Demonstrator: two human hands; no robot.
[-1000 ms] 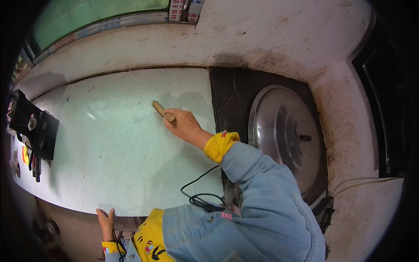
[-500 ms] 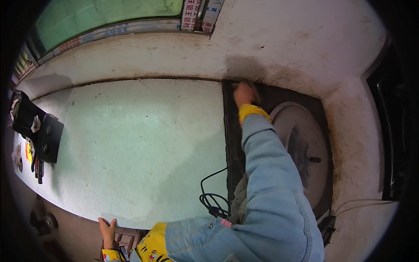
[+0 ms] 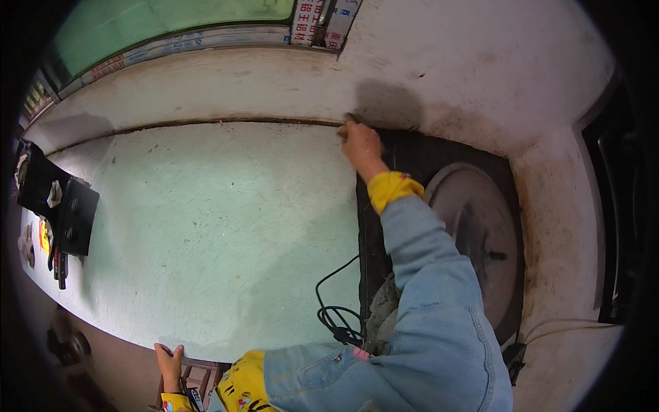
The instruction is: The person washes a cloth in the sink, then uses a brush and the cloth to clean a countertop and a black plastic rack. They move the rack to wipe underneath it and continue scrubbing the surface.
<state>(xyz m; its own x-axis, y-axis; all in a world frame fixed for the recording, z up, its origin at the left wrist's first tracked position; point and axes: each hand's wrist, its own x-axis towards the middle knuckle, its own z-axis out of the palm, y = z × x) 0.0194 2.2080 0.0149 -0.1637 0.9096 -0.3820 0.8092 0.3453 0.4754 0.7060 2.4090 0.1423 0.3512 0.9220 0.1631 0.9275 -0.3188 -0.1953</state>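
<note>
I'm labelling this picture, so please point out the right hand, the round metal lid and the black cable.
Right hand (image 3: 362,146): head view, back of the hand.
Round metal lid (image 3: 480,223): head view, its upper surface.
Black cable (image 3: 345,335): head view, its bundled part.

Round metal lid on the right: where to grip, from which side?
Likely the small dark knob, pinched from above, hand coming in from picture right. It seems to stand up from the round lid, which lies roughly flat; the denim sleeve covers the lid's left side.
</note>
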